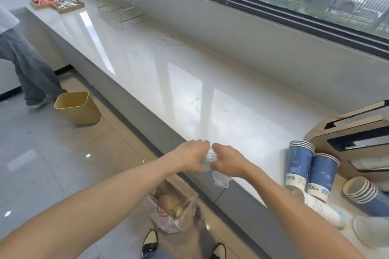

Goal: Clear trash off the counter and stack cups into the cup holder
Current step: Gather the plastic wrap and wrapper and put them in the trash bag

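Both hands meet over the front edge of the counter (189, 82). The left hand (192, 156) and right hand (228, 159) are each clamped, fingers curled tight, around a crumpled clear plastic bottle (211, 159). Its long axis runs roughly from the far end between the knuckles down toward the person, and one clear end hangs below the right hand, past the counter edge (whether that is the neck or the base, I cannot tell).

On the floor directly below sits one lined bin (172, 206) with trash in it; a second, yellow bin (77, 108) stands well apart to the left.

At the right end of the counter are two upright stacks of blue cups (300, 164), mouths up and touching each other, one blue stack lying on its side (364, 193) with mouths facing left, and one white stack (320, 206) lying in front of them. A holder (353, 132) stands just behind the cups.
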